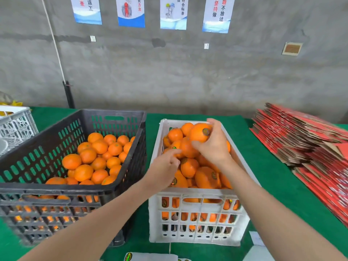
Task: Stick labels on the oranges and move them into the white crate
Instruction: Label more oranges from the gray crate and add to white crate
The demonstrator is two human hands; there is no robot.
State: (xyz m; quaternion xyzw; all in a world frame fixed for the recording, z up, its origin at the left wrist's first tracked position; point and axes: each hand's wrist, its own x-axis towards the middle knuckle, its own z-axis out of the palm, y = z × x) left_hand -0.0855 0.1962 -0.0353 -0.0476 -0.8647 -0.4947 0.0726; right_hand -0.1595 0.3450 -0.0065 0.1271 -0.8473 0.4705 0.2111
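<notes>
One labelled orange (198, 133): your right hand (213, 146) gripped it over the white crate (197, 194).
Left hand (165, 167): loosely curled; forefinger touched crated oranges (189, 167).

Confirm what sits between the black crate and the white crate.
Head view: a narrow strip of green table cover separates the black crate from the white crate; nearer the camera the left forearm crosses above it.

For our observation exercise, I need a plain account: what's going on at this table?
A person is working over two crates on a green table. Their right hand grips a labelled orange above the white crate, heaped with labelled oranges. The left hand reaches in beside it; what it holds is unclear. The black crate on the left holds more oranges.
</notes>
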